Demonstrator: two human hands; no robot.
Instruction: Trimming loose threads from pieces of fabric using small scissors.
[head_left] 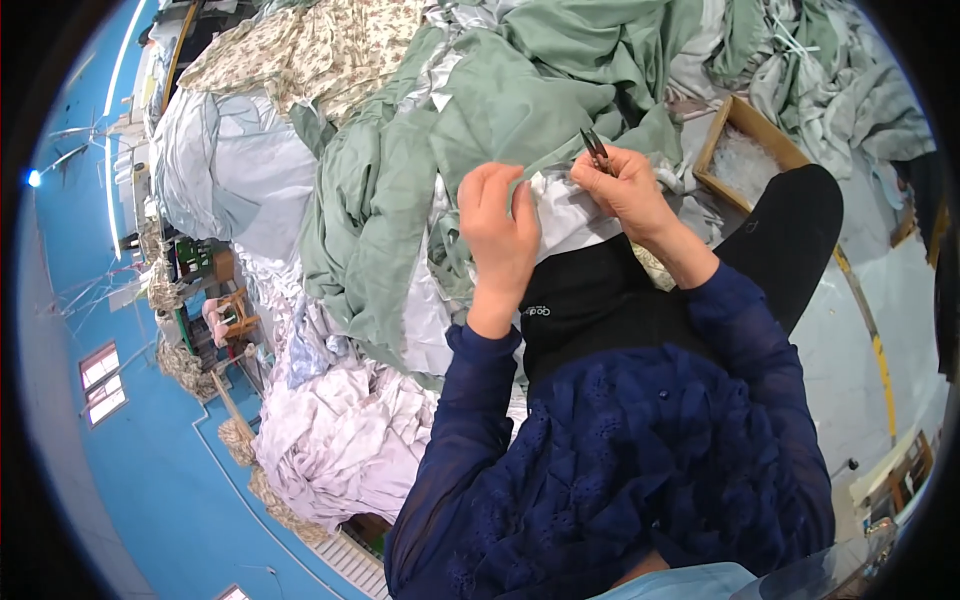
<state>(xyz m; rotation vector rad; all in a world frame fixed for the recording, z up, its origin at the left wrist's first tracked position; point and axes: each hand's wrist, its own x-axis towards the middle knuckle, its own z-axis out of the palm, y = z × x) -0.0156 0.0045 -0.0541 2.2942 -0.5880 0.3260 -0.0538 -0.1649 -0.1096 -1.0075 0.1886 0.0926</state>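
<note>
My right hand is closed around a pair of small dark thread snips, their pointed blades sticking up past the fingers. Just left of it, my left hand is raised, fingers curled in toward the thumb. Whatever those fingers may pinch is too small to make out. Beneath and beyond both hands spreads a heap of sage-green fabric. A piece of white cloth lies between my hands, over the edge of my lap.
An open wooden box with pale fluffy scraps stands right of my knee. Flowered cream fabric, light blue cloth and pale pink cloth are heaped at the left. More grey-green fabric lies far right.
</note>
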